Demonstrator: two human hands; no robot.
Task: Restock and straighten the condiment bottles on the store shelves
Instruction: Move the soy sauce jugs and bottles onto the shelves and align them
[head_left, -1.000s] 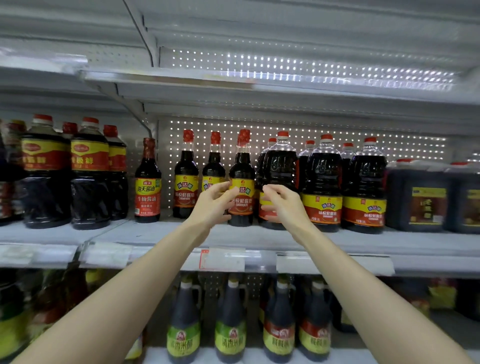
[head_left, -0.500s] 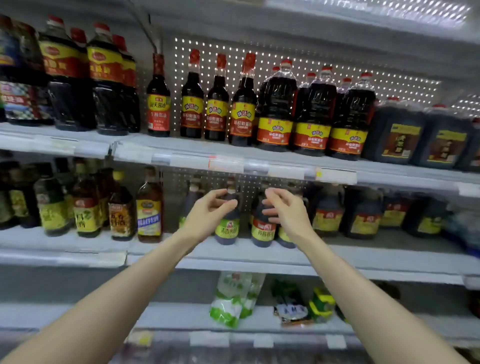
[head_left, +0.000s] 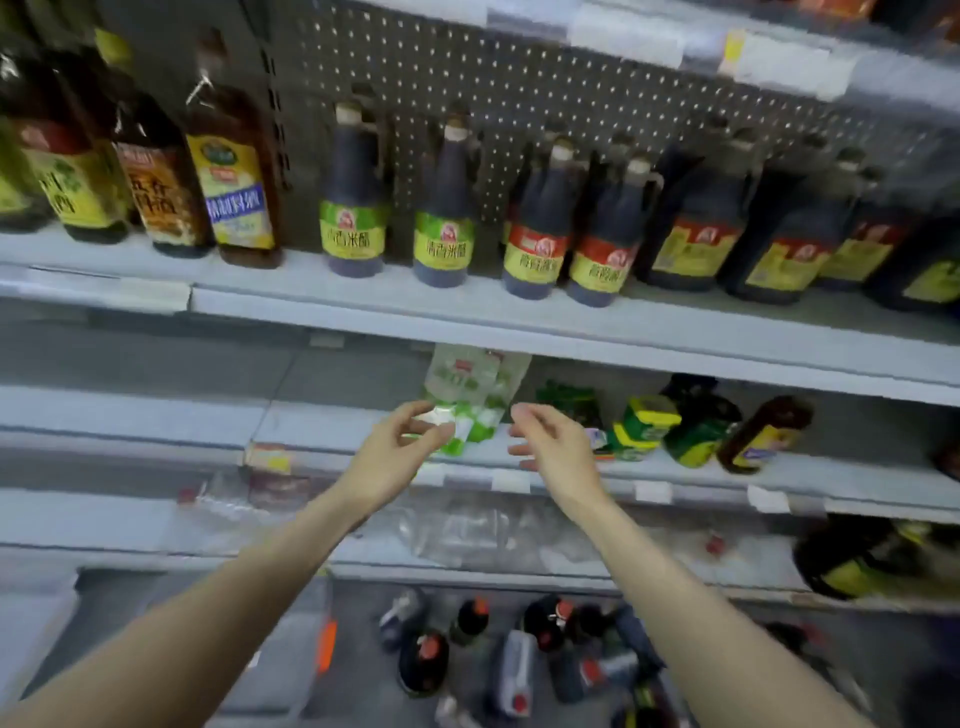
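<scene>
- Left grip (head_left: 400, 457): released, fingers loosely curled, nothing clearly grasped; in the air just before the front edge of the middle shelf (head_left: 156, 415).
- Right grip (head_left: 553, 447): released too, loosely curled and bare, beside the left one and apart from it.
- Behind and between the two, near that shelf's front edge: green-and-white pouches (head_left: 467, 384), upright. Touching the left fingertips or not: cannot tell through the blur.
- Further toward the right end of the same shelf: a green jar (head_left: 647, 418) with a yellow lid, tilted, then a brown bottle (head_left: 763, 436) on its side near the front edge.
- On the upper shelf (head_left: 311, 296), about the middle: two green-label bottles (head_left: 353, 208), upright, a gap between them.
- Just right of those: two red-label bottles (head_left: 537, 228), upright, side by side.
- Toward the right end: larger dark jugs (head_left: 691, 234). Toward the left end: amber bottles (head_left: 239, 182).
- Low down, beneath the shelves: dark red-capped bottles (head_left: 519, 649) in a jumble, blurred.
</scene>
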